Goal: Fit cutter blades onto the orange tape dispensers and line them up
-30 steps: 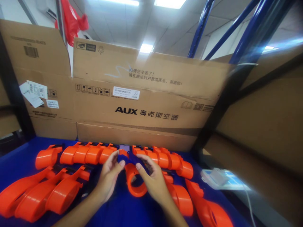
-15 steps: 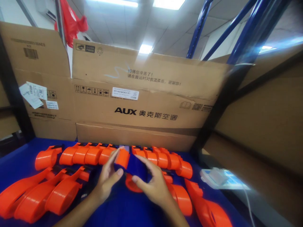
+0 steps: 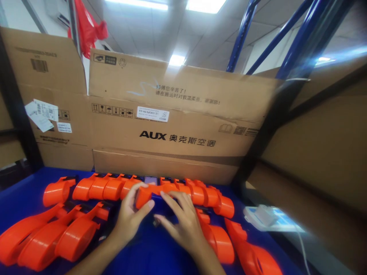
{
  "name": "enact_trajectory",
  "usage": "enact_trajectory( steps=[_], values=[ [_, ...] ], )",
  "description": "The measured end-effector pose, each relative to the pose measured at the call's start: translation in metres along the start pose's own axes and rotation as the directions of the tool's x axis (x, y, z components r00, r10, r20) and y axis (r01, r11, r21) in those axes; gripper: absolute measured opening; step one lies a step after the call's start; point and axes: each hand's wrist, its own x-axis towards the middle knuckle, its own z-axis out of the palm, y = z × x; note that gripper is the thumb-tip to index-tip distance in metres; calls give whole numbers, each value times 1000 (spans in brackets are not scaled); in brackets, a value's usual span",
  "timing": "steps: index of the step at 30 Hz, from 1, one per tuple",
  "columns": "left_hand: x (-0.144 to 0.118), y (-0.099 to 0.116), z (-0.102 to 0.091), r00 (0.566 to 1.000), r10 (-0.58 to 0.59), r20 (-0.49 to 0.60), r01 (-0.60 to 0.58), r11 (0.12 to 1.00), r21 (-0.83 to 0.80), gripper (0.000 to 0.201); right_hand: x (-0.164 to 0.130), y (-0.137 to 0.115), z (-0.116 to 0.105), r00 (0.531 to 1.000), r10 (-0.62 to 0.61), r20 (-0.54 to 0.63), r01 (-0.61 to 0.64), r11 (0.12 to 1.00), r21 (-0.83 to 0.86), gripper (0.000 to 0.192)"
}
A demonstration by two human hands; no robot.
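The fingers of the left hand (image 3: 129,214) grip an orange-and-blue piece (image 3: 144,195); those of the right hand (image 3: 185,218), parted from the thumb, touch it. Beyond them, orange rings (image 3: 111,189) line the bench (image 3: 143,254).

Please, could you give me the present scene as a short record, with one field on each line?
Left hand: holds an orange piece between thumb and fingers
Right hand: at the blue part of this piece, thumb and fingers apart; firm contact unclear
Blue surface: more orange pieces, at left and right
Between back pieces: phone-like thing
Behind: cardboard printed "AUX"
Far right: white object with cable
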Motion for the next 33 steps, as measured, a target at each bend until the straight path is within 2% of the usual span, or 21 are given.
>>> enact_trajectory(
  steps=[11, 16, 18, 20, 23, 25, 27, 30, 33],
  values=[
    [3, 3, -1, 999, -53, 14, 54, 995, -81, 37, 1, -8, 1, 996, 81, 22, -82, 996, 42, 70],
    [4, 3, 0, 997, -59, 49, 64, 992, -110, 49, 3, -11, -3, 983, 179, 40, -183, 974, 136, 67],
    [3, 3, 1, 994, -49, 98, 68, 976, -205, 56, 4, -12, -4, 960, 275, 49, -279, 930, 238, 66],
    [1, 1, 3, 984, -29, 176, 74, 964, -255, 64, 6, -11, -2, 915, 398, 65, -391, 837, 383, 56],
    [-5, -2, 6, 959, -54, 279, 107, 978, -179, 76, 5, -11, 2, 838, 533, 115, -498, 663, 559, 42],
    [-10, -4, 7, 954, -91, 287, 136, 981, -141, 79, 4, -11, 5, 820, 551, 155, -528, 623, 578, 43],
    [-14, -2, 7, 956, -121, 266, 162, 977, -136, 75, 4, -10, 6, 829, 531, 178, -534, 654, 537, 42],
    [-16, 5, 7, 956, -167, 243, 199, 973, -114, 68, 6, -8, 3, 854, 489, 181, -516, 746, 421, 45],
    [-16, 10, 6, 935, -202, 290, 243, 963, -113, 77, 10, -2, -4, 884, 451, 120, -467, 849, 248, 45]
  ],
)
